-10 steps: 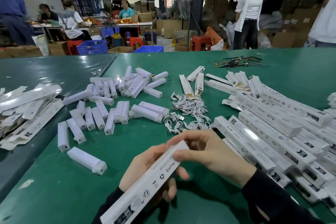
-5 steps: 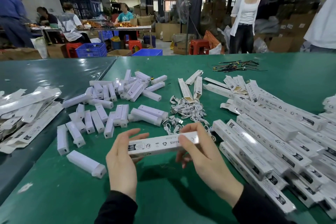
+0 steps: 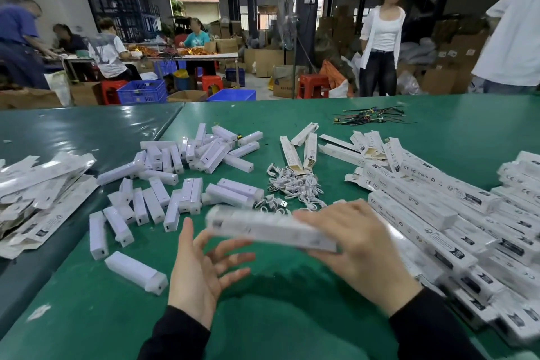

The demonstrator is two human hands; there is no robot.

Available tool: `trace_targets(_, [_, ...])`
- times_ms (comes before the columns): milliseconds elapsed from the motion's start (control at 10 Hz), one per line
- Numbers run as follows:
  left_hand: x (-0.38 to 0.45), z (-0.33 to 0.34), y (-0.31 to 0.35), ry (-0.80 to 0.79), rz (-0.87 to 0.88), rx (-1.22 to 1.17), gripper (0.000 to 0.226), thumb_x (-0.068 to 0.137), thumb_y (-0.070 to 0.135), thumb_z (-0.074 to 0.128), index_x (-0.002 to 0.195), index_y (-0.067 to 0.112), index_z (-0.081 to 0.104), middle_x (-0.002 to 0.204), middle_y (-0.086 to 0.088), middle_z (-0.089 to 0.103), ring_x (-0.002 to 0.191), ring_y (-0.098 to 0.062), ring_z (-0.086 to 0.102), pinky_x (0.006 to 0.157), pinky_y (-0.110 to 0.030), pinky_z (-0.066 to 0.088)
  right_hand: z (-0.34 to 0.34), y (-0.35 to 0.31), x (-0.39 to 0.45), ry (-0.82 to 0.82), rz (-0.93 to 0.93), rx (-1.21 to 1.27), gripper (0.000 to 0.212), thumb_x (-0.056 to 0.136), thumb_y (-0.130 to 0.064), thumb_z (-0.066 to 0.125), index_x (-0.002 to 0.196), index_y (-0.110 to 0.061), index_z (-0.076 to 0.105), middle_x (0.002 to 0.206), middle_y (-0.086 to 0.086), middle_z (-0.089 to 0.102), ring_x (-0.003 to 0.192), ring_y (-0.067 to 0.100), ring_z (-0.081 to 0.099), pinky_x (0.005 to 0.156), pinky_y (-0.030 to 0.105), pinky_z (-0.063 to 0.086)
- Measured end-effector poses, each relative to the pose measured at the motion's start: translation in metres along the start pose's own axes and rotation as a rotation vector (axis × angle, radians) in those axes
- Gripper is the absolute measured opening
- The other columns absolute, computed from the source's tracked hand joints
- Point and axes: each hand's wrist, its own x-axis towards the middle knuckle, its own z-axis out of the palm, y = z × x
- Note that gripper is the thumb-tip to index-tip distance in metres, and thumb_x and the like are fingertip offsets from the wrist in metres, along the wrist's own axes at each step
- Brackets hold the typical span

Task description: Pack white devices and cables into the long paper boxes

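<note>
My right hand (image 3: 359,245) grips a long white paper box (image 3: 263,226) by its right end, holding it level and blurred above the green table (image 3: 292,316). Below the box's left end my left hand (image 3: 204,269) is spread with straight fingers, apart from the box. Several white devices (image 3: 175,178) lie scattered at the middle left. A heap of white cables (image 3: 295,184) sits just behind the box. Many long paper boxes (image 3: 438,213) are stacked at the right.
Flat unfolded box sleeves (image 3: 43,190) pile up at the far left. Open boxes (image 3: 301,149) lie behind the cables and dark cable ties (image 3: 371,117) at the back. One device (image 3: 136,272) lies near my left hand. People stand and sit beyond the table.
My left hand has let go of the box and opened beneath it. My right hand now carries the box alone, shifted slightly to the right.
</note>
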Motion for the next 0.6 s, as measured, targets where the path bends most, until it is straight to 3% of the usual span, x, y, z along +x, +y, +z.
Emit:
trace_targets(100, [0.001,-0.002,0.001,0.050,0.099,0.024,0.037,0.102,0.035,0.038,0.110,0.010,0.063,0.093,-0.012,0.075,0.066,-0.023,0.072,0.050,-0.027,0.056,-0.025,0.022,-0.004,0.292,0.295,-0.101,0.043,0.085,-0.048,0.062,0.097,-0.008,0.074,0.090,0.005,0.072,0.081,0.020,0.063,0.076,0.035,0.040])
trace_targets(200, [0.002,-0.002,-0.001,0.142,0.213,0.058,0.015,0.094,0.009,0.056,0.097,0.003,0.069,0.077,-0.009,0.075,0.059,-0.014,0.070,0.052,-0.019,0.055,-0.060,0.049,-0.020,0.468,0.652,-0.159,0.049,0.091,-0.052,0.057,0.109,-0.008,0.067,0.087,0.012,0.068,0.076,0.031,0.064,0.077,0.052,0.048])
trace_targets(300, [0.002,-0.001,-0.002,0.184,0.266,0.061,0.008,0.079,0.006,0.070,0.083,0.000,0.069,0.063,-0.008,0.071,0.050,-0.011,0.065,0.047,-0.015,0.051,-0.091,0.073,-0.040,0.329,0.938,-0.104,0.035,0.088,-0.052,0.058,0.116,-0.031,0.057,0.099,0.006,0.064,0.091,0.038,0.062,0.087,0.062,0.048])
trace_targets(400, [0.000,0.000,-0.005,0.208,0.299,0.081,0.017,0.078,0.016,0.073,0.071,0.004,0.065,0.050,-0.003,0.061,0.039,-0.009,0.054,0.040,-0.015,0.045,-0.094,0.074,-0.048,0.156,1.014,-0.231,0.019,0.088,-0.035,0.062,0.104,-0.027,0.071,0.114,0.007,0.066,0.116,0.034,0.050,0.099,0.063,0.038])
trace_targets(500, [0.004,-0.003,-0.007,0.206,0.304,0.069,0.025,0.091,0.024,0.062,0.076,0.004,0.066,0.047,-0.001,0.057,0.037,-0.010,0.052,0.039,-0.015,0.044,-0.088,0.071,-0.050,0.148,1.062,-0.244,0.013,0.090,-0.024,0.064,0.092,-0.021,0.076,0.116,0.004,0.069,0.122,0.028,0.045,0.106,0.064,0.029])
trace_targets(600, [0.005,-0.002,-0.009,0.158,0.307,0.049,0.019,0.097,0.011,0.051,0.091,0.002,0.067,0.066,-0.007,0.072,0.057,-0.014,0.069,0.049,-0.016,0.053,-0.086,0.072,-0.050,0.254,0.990,-0.200,0.017,0.090,-0.017,0.066,0.104,-0.015,0.074,0.122,0.006,0.066,0.123,0.026,0.049,0.112,0.058,0.025])
